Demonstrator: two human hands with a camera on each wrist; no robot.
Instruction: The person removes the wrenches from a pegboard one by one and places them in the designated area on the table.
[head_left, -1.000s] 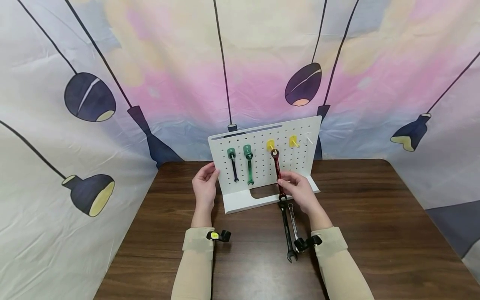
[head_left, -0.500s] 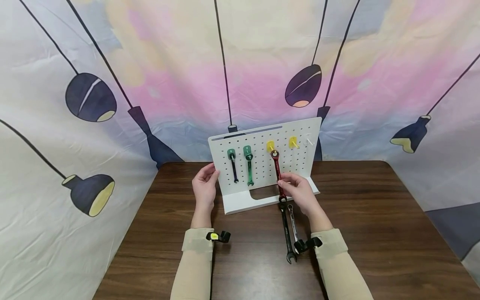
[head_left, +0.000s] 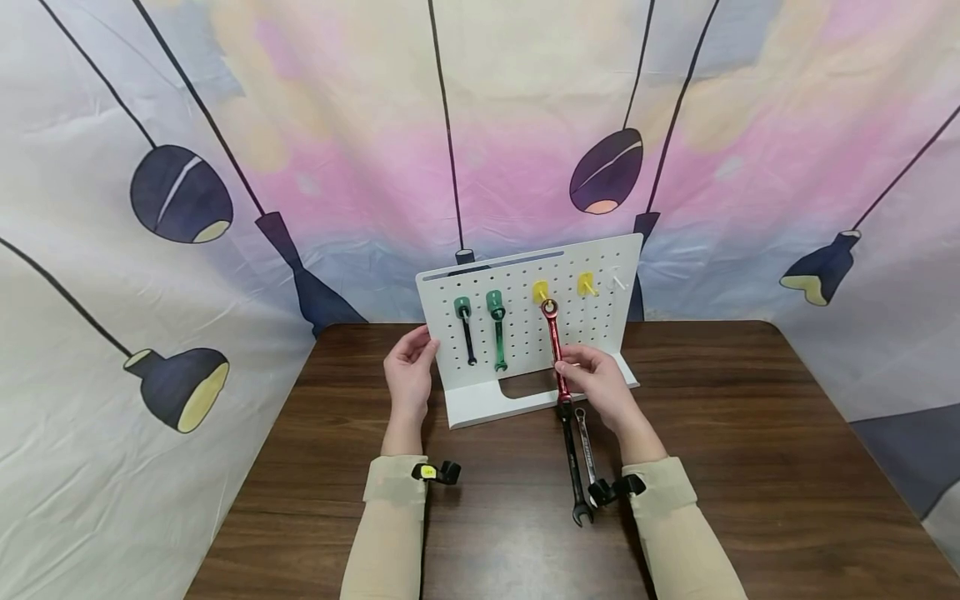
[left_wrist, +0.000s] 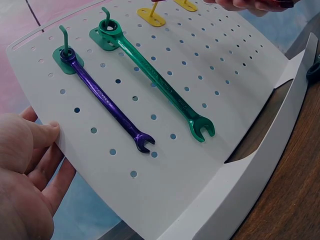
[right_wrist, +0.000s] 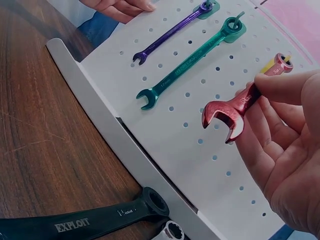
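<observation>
My right hand [head_left: 600,382] pinches a red combination wrench [head_left: 556,346] by its shaft, open end downward. The wrench's ring end is at the tip of a yellow hook [head_left: 541,291] on the white pegboard [head_left: 525,333]; in the right wrist view the yellow peg shows through the ring. At the board's left edge, my left hand [head_left: 410,372] grips the panel between thumb and fingers. A purple wrench [left_wrist: 105,100] and a longer green wrench [left_wrist: 155,75] hang by their ring ends from green hooks on the board's left side.
A black wrench [head_left: 573,467] and a smaller silver wrench [head_left: 587,446] lie on the wooden table [head_left: 750,467] in front of the board, near my right forearm. Farther right on the board are a second yellow hook [head_left: 587,284] and a white hook [head_left: 618,279].
The red wrench has tilted slightly, its lower end now overlapping the top of the black wrench in the head view. Both hands stay almost still.
</observation>
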